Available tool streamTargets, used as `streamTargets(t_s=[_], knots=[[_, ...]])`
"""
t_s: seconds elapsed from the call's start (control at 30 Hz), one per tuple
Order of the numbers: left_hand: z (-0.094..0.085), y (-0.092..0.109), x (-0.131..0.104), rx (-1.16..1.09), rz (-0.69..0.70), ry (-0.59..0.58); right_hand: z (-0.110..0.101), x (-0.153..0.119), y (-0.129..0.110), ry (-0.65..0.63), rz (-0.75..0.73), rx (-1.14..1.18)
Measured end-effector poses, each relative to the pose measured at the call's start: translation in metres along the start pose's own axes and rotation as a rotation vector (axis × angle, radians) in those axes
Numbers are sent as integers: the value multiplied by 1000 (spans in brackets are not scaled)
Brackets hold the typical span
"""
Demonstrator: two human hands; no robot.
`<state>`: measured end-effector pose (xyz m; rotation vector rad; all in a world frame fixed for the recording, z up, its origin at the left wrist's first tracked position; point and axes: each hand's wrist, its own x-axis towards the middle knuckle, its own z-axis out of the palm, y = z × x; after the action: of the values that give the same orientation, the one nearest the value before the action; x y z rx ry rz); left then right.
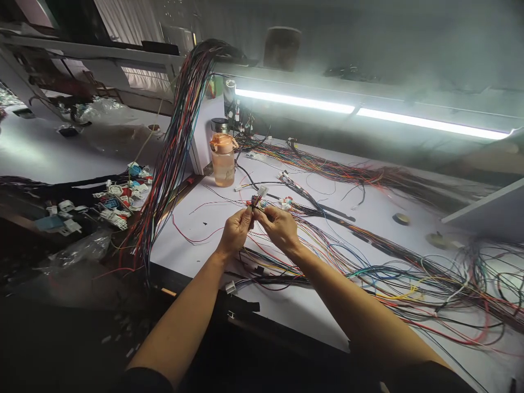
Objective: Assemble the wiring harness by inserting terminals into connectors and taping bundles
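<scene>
My left hand is closed, thumb and fingertips pinching a small dark wire connector above the white table. Close against it, my right hand is also closed, pinching a thin wire at the connector's base; the fingers hide most of that wire. A white connector shows just behind the fingertips. Beyond my right hand lies another white connector with red bits, at the end of a dark wire bundle. Beneath both wrists, loose coloured wires run off to the right.
A thick wire bundle hangs over the shelf at the left. By the post stands a bottle with an orange top. More wires stretch along the back under a lit tube. Tape rolls lie at right, white connectors at left.
</scene>
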<state>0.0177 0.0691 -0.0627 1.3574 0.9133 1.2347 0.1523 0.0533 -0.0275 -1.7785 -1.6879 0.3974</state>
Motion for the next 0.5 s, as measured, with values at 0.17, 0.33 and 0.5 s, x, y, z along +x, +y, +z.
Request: streamTargets(t_s=[0.17, 0.33, 0.5], knots=[[0, 1, 1, -60, -21, 0, -2, -5, 0, -9, -3, -1], [-2, 1, 0, -83, -18, -23, -4, -5, 2, 8, 0, -36], [-4, 1, -3, 57, 27, -22, -4, -2, 3, 5, 11, -86]])
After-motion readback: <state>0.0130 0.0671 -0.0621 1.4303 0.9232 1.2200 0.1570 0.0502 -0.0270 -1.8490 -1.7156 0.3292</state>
